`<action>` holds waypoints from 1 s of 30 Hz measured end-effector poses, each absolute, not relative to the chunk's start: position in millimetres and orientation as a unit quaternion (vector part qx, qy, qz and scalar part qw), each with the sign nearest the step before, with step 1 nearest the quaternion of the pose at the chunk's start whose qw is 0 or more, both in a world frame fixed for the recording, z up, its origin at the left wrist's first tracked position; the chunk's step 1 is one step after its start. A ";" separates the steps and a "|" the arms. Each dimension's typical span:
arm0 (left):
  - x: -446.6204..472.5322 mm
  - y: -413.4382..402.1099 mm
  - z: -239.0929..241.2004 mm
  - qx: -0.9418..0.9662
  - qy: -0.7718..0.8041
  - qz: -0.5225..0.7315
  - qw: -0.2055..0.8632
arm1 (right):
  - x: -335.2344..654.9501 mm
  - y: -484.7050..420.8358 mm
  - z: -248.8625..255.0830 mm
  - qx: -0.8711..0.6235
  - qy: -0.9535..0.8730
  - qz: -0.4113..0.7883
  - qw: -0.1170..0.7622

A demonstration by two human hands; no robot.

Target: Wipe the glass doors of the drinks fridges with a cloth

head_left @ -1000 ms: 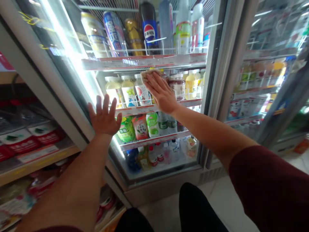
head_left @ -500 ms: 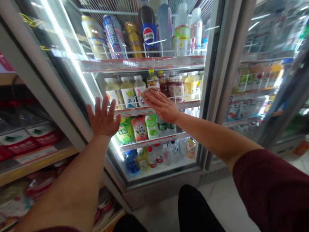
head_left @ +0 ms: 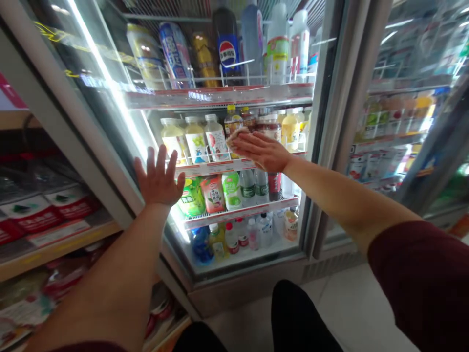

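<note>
A lit drinks cooler with a glass door stands in front of me. My left hand lies on the left part of the glass, palm forward and fingers spread, holding nothing. Under the fingers of my right hand is a pale, crumpled cloth, pressed flat to the middle of the pane. Most of the cloth is hidden by the hand. Behind the glass, juice bottles line the middle shelf, with a green drink pouch and a red one below.
Large bottles, including a cola bottle, fill the upper shelf. A metal door frame separates this cooler from another one at right. To the left, a shelf carries packed goods. My knees are close below.
My right hand has slid rightward across the glass with the cloth, uncovering more of the bottles behind. My left hand keeps its place on the pane. The view has shifted slightly.
</note>
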State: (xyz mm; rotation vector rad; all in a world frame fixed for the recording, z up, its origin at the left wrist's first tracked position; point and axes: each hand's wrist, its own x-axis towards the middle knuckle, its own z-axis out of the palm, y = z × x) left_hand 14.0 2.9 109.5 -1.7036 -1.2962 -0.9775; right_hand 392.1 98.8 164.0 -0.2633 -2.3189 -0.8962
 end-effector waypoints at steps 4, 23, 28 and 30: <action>13.8 3.5 109.6 -0.674 -0.503 -0.391 0.374 | 379.5 103.5 179.2 -0.198 -0.802 -0.285 0.486; 4.7 10.6 107.1 -0.673 -0.480 -0.372 0.422 | 306.4 70.6 218.1 -0.059 -0.880 -0.392 0.262; 5.9 9.9 107.5 -0.680 -0.481 -0.380 0.402 | 335.2 84.2 238.7 -0.190 -0.774 -0.344 0.497; 5.9 10.2 107.5 -0.680 -0.483 -0.381 0.399 | 339.9 87.0 237.5 -0.249 -0.713 -0.313 0.576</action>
